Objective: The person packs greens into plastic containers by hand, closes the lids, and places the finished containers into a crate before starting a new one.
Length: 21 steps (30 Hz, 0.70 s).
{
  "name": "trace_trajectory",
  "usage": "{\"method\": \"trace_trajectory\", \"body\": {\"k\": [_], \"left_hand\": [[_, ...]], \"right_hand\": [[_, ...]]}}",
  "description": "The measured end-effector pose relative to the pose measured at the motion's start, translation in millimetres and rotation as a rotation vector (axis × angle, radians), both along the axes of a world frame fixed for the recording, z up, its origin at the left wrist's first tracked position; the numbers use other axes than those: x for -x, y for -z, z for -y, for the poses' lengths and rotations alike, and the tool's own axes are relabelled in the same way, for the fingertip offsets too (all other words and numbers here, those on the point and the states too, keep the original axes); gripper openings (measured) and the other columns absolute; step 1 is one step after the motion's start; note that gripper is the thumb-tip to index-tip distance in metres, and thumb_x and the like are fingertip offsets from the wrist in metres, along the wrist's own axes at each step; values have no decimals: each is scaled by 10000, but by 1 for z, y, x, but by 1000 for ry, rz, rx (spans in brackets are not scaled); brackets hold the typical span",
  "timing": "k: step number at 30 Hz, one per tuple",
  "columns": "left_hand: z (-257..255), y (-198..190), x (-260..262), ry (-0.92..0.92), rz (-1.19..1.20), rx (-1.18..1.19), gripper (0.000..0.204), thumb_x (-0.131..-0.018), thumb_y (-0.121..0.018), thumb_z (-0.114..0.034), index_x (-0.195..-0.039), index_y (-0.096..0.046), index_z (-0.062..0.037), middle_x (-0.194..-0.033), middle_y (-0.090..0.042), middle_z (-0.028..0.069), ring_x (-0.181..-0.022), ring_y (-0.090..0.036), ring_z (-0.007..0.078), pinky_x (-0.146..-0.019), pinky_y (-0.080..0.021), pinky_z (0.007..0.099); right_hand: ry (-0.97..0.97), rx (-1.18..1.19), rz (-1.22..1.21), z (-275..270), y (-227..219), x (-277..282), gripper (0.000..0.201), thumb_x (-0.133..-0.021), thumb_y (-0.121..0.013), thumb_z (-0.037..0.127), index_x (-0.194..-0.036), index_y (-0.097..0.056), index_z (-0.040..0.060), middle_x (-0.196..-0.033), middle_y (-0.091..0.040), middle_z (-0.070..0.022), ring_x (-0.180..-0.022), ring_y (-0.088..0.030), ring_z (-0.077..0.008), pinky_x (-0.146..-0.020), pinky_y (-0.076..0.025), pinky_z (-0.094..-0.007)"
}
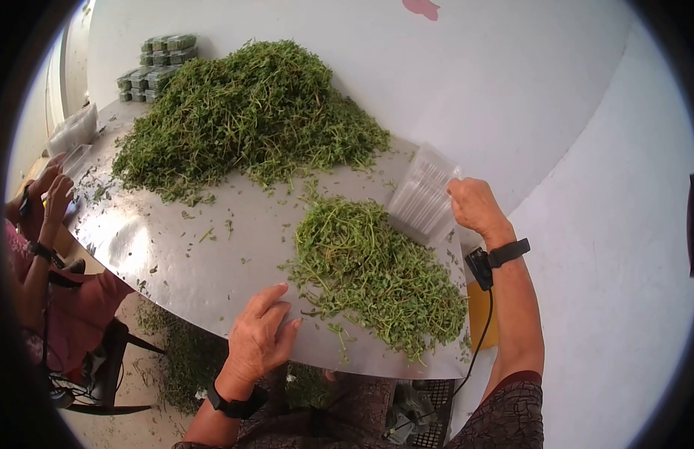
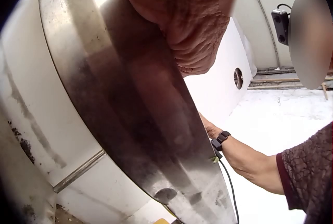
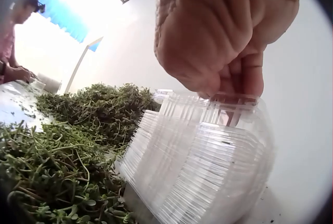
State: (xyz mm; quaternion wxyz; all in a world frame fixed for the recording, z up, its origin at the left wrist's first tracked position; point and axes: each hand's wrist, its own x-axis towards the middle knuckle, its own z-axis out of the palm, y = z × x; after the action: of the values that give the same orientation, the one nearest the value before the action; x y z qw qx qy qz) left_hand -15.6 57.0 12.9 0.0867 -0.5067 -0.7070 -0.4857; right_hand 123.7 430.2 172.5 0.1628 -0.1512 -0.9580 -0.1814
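Note:
A stack of clear plastic containers (image 1: 424,196) stands at the right side of the metal table, beside a smaller heap of green sprigs (image 1: 377,273). My right hand (image 1: 478,206) grips the stack's upper edge; in the right wrist view its fingers (image 3: 253,75) curl over the rim of the containers (image 3: 192,156). My left hand (image 1: 263,335) is over the table's front edge, left of the smaller heap, fingers loosely bent and holding nothing. In the left wrist view the left hand (image 2: 187,16) shows above the metal surface, its fingertips hidden.
A large green heap (image 1: 250,112) lies at the back, with stacked filled boxes (image 1: 158,67) behind its left side. Another person's hands (image 1: 56,196) are at the left edge near more clear containers (image 1: 74,131). Loose leaves dot the metal table (image 1: 212,277).

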Motion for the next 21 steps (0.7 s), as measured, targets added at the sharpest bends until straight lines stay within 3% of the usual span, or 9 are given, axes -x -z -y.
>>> {"method": "trace_trajectory", "body": {"k": [2,8,15,18,21], "left_hand": [[0,0,0,0,-14,-8,199,-704,-706,-29,-889,-644,15,-1169,-614,177,-989,-635,372,-799,-539,414],[0,-1,0,-5,-16,-7,200,-706,-710,-34,-888,-645,17,-1164,-620,174,-983,-639,368,-798,-539,411],[1,1,1,-4,-22,2,221,-718,-735,-73,-903,-653,15,-1171,-617,161,-1018,-630,349,-832,-530,402],[1,1,1,-8,-29,-7,221,-719,-734,-75,-903,-652,14,-1169,-618,163,-1022,-629,349,-839,-529,403],[1,1,3,-1,-42,-39,193,-713,-709,-45,-885,-651,21,-1169,-621,175,-974,-643,363,-787,-540,408]], "right_hand": [[-15,-79,3,9,-3,2,81,-710,-614,6,-720,-536,-12,-645,-582,-209,-651,-605,-402,-650,-506,-474],[81,-90,53,7,-5,5,142,-684,-653,84,-738,-552,1,-658,-605,-187,-667,-619,-381,-645,-510,-460],[90,46,-37,-1,-7,2,149,-699,-659,115,-753,-557,20,-664,-610,-177,-684,-624,-377,-653,-501,-464],[31,-77,-51,-3,-5,3,145,-731,-668,115,-770,-557,29,-692,-618,-166,-708,-620,-367,-656,-496,-454],[-16,-147,-213,8,-10,7,135,-755,-675,99,-777,-555,40,-709,-613,-149,-718,-608,-352,-649,-485,-454]]}}
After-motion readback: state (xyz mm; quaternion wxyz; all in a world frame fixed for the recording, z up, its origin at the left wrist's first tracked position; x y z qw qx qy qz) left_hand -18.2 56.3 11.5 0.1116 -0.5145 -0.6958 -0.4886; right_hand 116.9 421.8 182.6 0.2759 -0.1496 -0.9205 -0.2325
